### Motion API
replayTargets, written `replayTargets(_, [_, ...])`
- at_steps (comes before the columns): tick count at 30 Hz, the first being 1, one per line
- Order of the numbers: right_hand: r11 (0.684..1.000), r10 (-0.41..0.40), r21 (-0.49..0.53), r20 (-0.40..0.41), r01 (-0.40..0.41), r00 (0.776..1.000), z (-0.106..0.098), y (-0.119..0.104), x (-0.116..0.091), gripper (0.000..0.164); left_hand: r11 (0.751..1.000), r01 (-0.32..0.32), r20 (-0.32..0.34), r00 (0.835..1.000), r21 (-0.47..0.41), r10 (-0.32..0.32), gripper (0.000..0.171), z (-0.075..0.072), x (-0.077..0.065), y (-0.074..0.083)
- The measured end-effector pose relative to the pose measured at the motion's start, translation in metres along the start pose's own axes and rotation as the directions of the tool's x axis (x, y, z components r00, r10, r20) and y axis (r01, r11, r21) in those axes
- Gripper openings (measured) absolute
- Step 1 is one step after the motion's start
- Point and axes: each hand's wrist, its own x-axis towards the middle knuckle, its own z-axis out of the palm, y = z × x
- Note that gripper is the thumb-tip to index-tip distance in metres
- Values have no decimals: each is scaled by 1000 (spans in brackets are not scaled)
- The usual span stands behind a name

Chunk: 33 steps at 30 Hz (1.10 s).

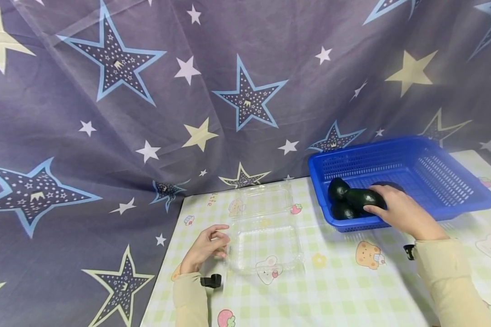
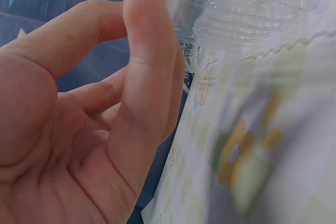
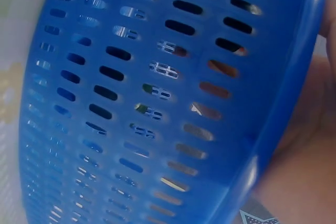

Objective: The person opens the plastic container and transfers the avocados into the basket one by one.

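My right hand (image 1: 405, 213) reaches over the near rim of a blue plastic basket (image 1: 470, 200) and grips a dark green avocado (image 1: 364, 199), thumb on the near side. Two more avocados (image 1: 338, 189) lie against it at the basket's left end, and a dark shape shows partly behind the hand. In the right wrist view, the basket's slotted wall (image 3: 157, 93) hides the avocado and most of the hand. My left hand (image 1: 206, 247) is at the left edge of a clear plastic clamshell box (image 1: 266, 247), fingers loosely bent; its fingertips (image 2: 149, 19) overlap the box in the left wrist view.
The clamshell's lid (image 1: 266, 200) lies open toward the back. A checked, cartoon-printed cloth (image 1: 331, 290) covers the table. Behind the table hangs a dark star-patterned curtain (image 1: 237, 150), close to the basket's back rim.
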Motion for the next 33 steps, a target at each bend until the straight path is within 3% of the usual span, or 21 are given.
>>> replayTargets(6, [998, 61, -25, 43, -60, 997, -2, 1, -1, 69, 1000, 2, 6, 1000, 1, -2, 61, 1, -1, 0])
replayTargets(11, [995, 99, -39, 90, -96, 991, -4, 0, -1, 65, 1000, 2, 3, 1000, 0, -2, 60, 1, -1, 1])
replayTargets(17, [996, 87, -44, 101, -83, 991, -4, 0, -1, 47, 1000, -4, 8, 1000, -2, 4, 60, 0, 0, 1])
replayTargets(33, [992, 98, -83, 78, -92, 992, 0, -2, -4, 44, 1000, 4, 5, 1000, -9, -4, 60, 1, 0, 2])
